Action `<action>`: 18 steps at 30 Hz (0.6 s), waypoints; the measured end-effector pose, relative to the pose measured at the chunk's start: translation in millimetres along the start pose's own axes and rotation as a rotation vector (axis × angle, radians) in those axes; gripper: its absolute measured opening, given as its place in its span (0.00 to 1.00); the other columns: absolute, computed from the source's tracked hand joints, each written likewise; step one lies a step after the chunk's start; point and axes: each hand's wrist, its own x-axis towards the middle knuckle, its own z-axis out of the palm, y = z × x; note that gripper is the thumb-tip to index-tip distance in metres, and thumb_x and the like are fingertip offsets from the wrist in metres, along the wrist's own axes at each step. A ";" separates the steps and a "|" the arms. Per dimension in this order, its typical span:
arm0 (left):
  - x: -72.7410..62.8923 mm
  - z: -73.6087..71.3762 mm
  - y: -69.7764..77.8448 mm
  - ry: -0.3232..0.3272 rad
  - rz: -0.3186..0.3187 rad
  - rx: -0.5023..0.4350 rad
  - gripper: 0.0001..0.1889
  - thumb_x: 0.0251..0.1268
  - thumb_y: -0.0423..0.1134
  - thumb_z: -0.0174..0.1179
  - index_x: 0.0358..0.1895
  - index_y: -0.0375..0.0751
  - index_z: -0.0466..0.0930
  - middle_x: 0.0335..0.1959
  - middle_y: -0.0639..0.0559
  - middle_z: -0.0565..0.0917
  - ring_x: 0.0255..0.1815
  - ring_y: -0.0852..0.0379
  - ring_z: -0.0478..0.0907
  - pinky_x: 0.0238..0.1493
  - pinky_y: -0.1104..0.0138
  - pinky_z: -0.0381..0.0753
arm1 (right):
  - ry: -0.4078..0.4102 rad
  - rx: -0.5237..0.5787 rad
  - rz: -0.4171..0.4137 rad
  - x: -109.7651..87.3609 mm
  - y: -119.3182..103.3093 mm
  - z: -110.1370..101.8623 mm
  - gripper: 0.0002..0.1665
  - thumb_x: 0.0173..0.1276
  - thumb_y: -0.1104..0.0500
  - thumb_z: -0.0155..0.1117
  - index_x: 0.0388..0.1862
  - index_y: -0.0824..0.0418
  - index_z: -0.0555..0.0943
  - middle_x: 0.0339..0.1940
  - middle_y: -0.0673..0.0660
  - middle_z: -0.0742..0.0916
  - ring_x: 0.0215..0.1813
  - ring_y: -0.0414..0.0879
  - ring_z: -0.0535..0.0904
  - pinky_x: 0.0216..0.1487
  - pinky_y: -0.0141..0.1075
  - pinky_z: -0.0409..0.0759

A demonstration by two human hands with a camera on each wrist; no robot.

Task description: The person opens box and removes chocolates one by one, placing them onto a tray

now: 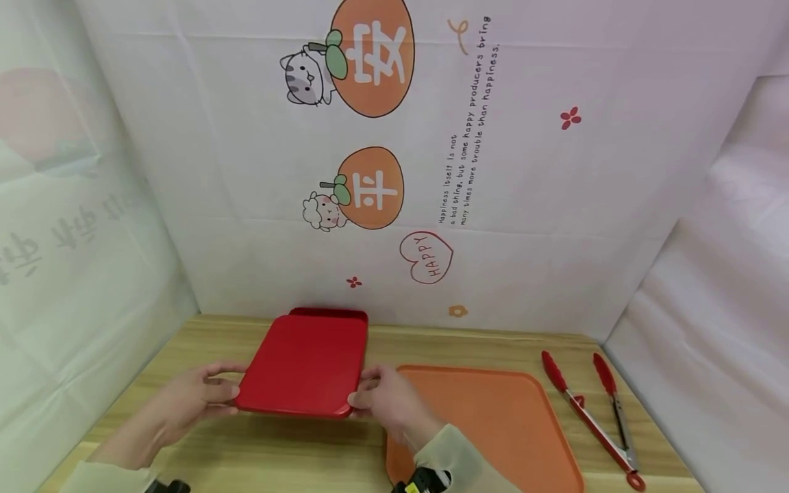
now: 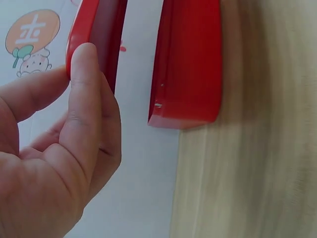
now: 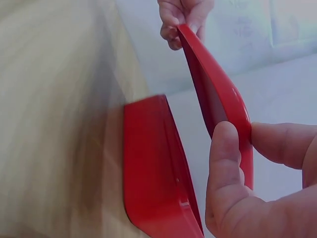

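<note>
Both hands hold a flat red lid (image 1: 302,366) by its near corners, raised and tilted. My left hand (image 1: 196,400) pinches the left corner; in the left wrist view its thumb and fingers (image 2: 85,74) grip the rim. My right hand (image 1: 394,404) pinches the right corner, thumb on one face and fingers (image 3: 225,153) on the other. Under the lid stands a red box (image 2: 190,64) on the wooden table. A gap separates lid and box in both wrist views. From the head, the lid hides most of the box, and the box's inside is not visible.
An orange tray (image 1: 487,424) lies right of the box, partly behind my right forearm. Red-tipped tongs (image 1: 594,424) lie spread at the far right of the wooden table (image 1: 296,452). White printed cloth (image 1: 524,205) walls the back and sides.
</note>
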 end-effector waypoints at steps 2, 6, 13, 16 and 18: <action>-8.0 -1.2 -5.1 -0.018 0.002 0.001 0.30 0.70 0.31 0.59 0.70 0.22 0.59 0.47 0.38 0.81 0.44 0.41 0.82 0.48 0.53 0.81 | -0.004 0.009 0.010 -7.2 3.0 3.9 0.22 0.65 0.72 0.67 0.53 0.69 0.69 0.39 0.63 0.78 0.35 0.53 0.80 0.39 0.44 0.84; -22.7 -4.1 -13.9 -0.053 0.017 -0.010 0.29 0.70 0.30 0.59 0.69 0.23 0.61 0.48 0.38 0.81 0.45 0.40 0.82 0.47 0.54 0.82 | -0.020 0.015 0.006 -20.2 11.0 12.1 0.21 0.64 0.74 0.66 0.51 0.69 0.68 0.38 0.63 0.77 0.33 0.52 0.80 0.37 0.44 0.84; -42.0 -3.0 -28.0 -0.087 -0.020 -0.030 0.29 0.70 0.29 0.60 0.68 0.21 0.60 0.45 0.41 0.80 0.43 0.43 0.81 0.47 0.53 0.82 | -0.052 -0.004 0.043 -35.2 24.9 18.2 0.19 0.63 0.76 0.66 0.47 0.66 0.68 0.34 0.63 0.77 0.30 0.53 0.80 0.37 0.45 0.84; -48.7 -1.6 -33.6 -0.102 -0.051 -0.017 0.31 0.70 0.30 0.60 0.69 0.20 0.57 0.45 0.41 0.80 0.44 0.43 0.80 0.48 0.53 0.82 | -0.087 -0.040 0.077 -39.9 28.4 17.5 0.18 0.64 0.74 0.66 0.46 0.66 0.68 0.34 0.63 0.78 0.31 0.53 0.81 0.37 0.44 0.83; -53.1 -0.4 -36.4 -0.094 -0.077 0.003 0.32 0.70 0.31 0.61 0.69 0.19 0.55 0.45 0.40 0.79 0.44 0.43 0.80 0.48 0.53 0.82 | -0.099 -0.094 0.092 -42.4 30.3 17.6 0.18 0.64 0.72 0.67 0.45 0.65 0.68 0.34 0.62 0.79 0.31 0.52 0.82 0.37 0.41 0.82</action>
